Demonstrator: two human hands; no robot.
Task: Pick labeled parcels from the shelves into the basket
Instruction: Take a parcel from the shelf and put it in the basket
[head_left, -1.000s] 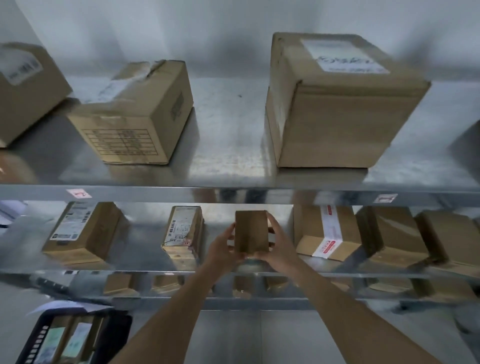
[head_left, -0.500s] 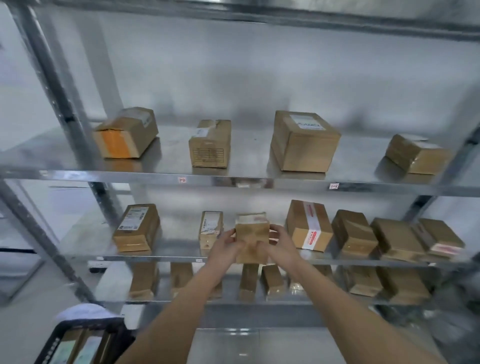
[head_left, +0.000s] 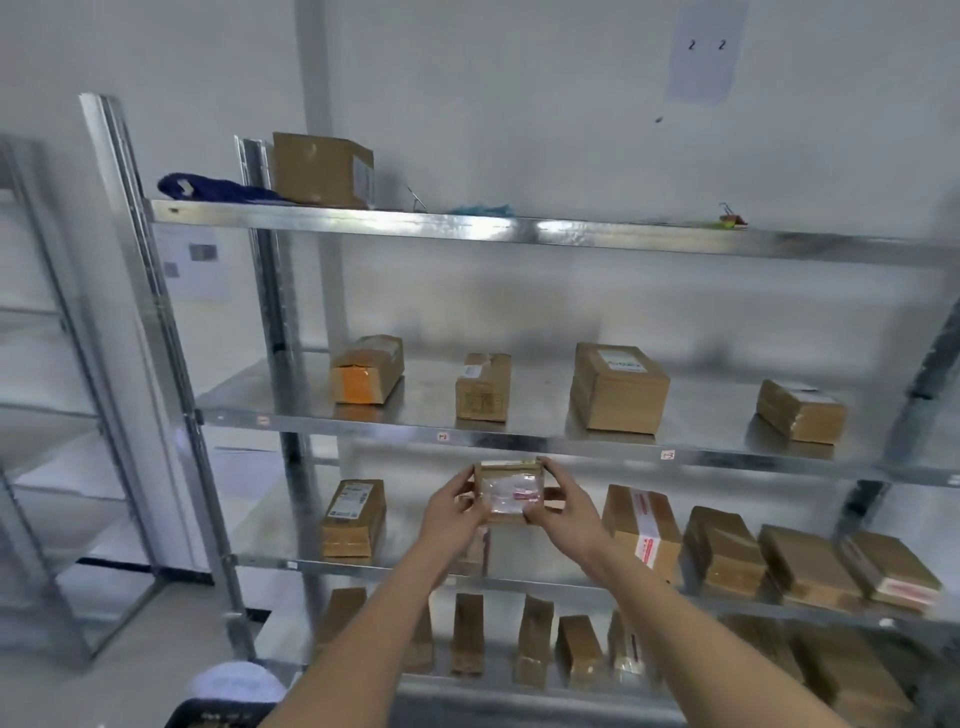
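Note:
A small brown parcel (head_left: 508, 491) with a clear label pouch faces me, held up in front of the metal shelving (head_left: 519, 444). My left hand (head_left: 453, 512) grips its left side and my right hand (head_left: 563, 506) grips its right side, fingers curled round the edges. The parcel is off the shelf, at about the height of the third shelf. The dark basket (head_left: 218, 714) shows only as a corner at the bottom left edge of the view.
Several cardboard parcels stand on the shelves: one with an orange end (head_left: 366, 371), a large labeled box (head_left: 618, 387), a red-taped box (head_left: 644, 530). A second rack (head_left: 47, 364) stands to the left. Upright parcels (head_left: 530, 642) line the lowest shelf.
I have stepped back and looked up, so the whole rack shows now. Both hands have lifted the parcel off the shelf and turned its labeled face toward me.

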